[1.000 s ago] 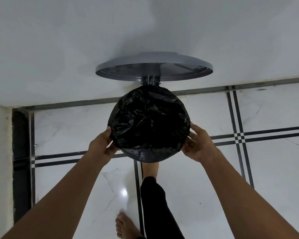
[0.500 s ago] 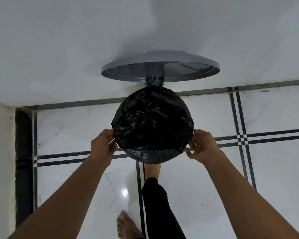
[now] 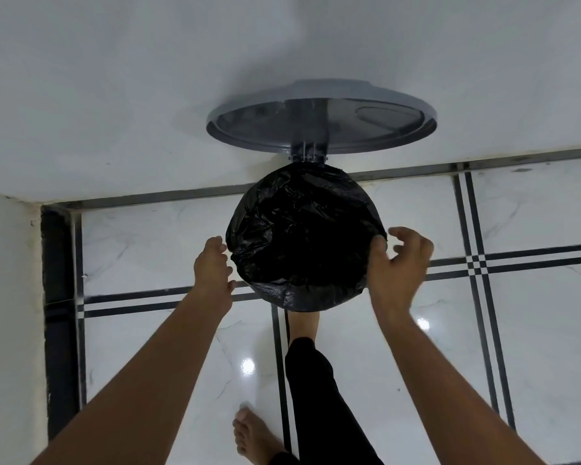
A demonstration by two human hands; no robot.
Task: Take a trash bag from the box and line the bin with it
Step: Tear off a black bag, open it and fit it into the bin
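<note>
Bag lines the bin, folded over its rim, lid raised. Both hands, left and right, have just released the rim and hover beside it, fingers loose; lining appears finished.

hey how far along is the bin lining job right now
Mostly done: the black trash bag already covers the bin's whole mouth, folded over its rim. In hand: the left hand and right hand sit at opposite sides of the rim, fingers spread, gripping nothing. Left: perhaps a final tuck, then letting the raised grey lid down.
</note>
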